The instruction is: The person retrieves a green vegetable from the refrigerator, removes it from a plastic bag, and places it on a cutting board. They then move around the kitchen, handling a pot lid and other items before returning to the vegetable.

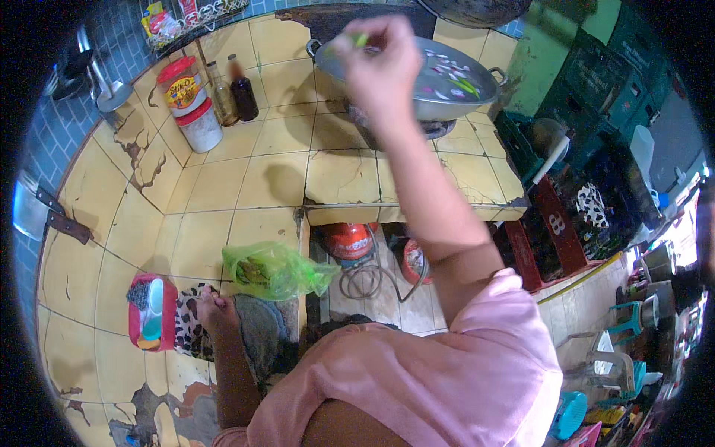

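My right hand [387,63], blurred by motion, is raised over the left side of a wide metal wok [439,110]. Between its closed fingers shows a piece of green chili [359,39]. Sliced red onion [441,65] and green chili [467,87] lie in pale liquid in the wok. Low on the left counter, my left hand [216,311] is curled closed against a black-and-white spotted cloth [192,339]; what its fingers hold, if anything, is hidden. Just beside it lies a green plastic bag [277,270] with something dark inside.
A red-lidded jar [181,86] stands stacked on another jar [201,130], next to two bottles [243,91]. A red caddy [136,316] holds a scrubber and cups. Knives [56,212] hang at left. Below the counter are a red gas tank [350,241] and hose.
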`<state>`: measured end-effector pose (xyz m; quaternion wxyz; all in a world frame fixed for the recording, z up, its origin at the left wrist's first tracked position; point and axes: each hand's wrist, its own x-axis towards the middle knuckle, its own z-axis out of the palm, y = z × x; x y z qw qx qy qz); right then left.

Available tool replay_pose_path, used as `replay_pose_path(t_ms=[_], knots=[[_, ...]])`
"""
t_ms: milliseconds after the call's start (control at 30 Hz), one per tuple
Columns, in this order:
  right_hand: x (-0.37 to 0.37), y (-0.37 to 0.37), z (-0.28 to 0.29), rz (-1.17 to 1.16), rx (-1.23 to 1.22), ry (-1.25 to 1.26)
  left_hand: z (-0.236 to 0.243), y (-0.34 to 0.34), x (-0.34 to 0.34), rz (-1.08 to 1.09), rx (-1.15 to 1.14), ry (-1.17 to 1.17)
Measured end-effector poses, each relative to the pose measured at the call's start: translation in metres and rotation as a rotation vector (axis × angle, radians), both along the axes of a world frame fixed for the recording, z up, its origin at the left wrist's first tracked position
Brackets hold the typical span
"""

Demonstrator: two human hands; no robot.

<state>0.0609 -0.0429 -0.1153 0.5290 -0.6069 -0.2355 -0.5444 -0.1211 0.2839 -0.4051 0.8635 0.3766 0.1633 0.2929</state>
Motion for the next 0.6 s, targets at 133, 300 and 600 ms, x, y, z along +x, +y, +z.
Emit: replay_pose_path(t_ms=[133,300,600], knots=[[0.044,-0.073,0.058,-0.584,-0.361,0.056,0.026,-0.023,0.002,-0.078,-0.021,0.128],[0.012,-0.028,0.05,-0.316,-0.449,0.043,-0.021,0.011,-0.002,-0.291,-0.019,-0.088],[-0.063,0.126,-0.167,0.936,-1.533,0.435,0.038,-0.022,-0.027,0.206,-0.066,0.195]])
